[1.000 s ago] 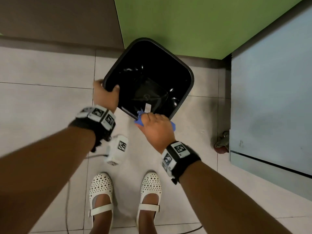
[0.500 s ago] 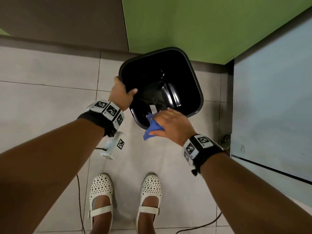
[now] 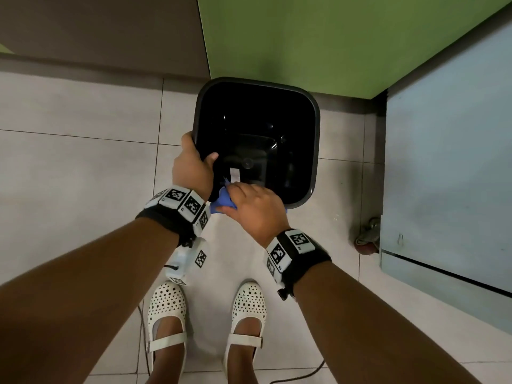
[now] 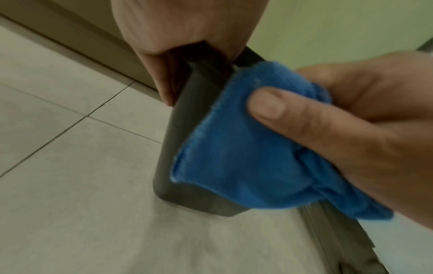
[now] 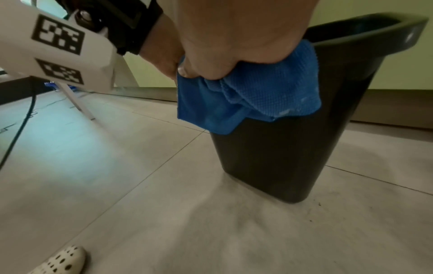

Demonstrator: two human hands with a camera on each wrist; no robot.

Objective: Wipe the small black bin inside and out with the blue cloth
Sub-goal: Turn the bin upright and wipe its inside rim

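The small black bin stands on the tiled floor, tilted toward me, with a white label on its inner near wall. My left hand grips its near-left rim, thumb inside. My right hand holds the bunched blue cloth against the near rim, fingers over the edge. From the left wrist, the blue cloth drapes down the bin's outer wall, pinched by the right thumb. From the right wrist, the cloth hangs over the bin's side under my hand.
A green panel stands right behind the bin, and a pale blue cabinet with a castor wheel is to the right. My white shoes are near the bottom. A cable trails on the floor tiles.
The bin has been turned so its sides now face me squarely. My left hand shifted along the rim to the near-left corner, and my right hand with the cloth moved onto the near rim.
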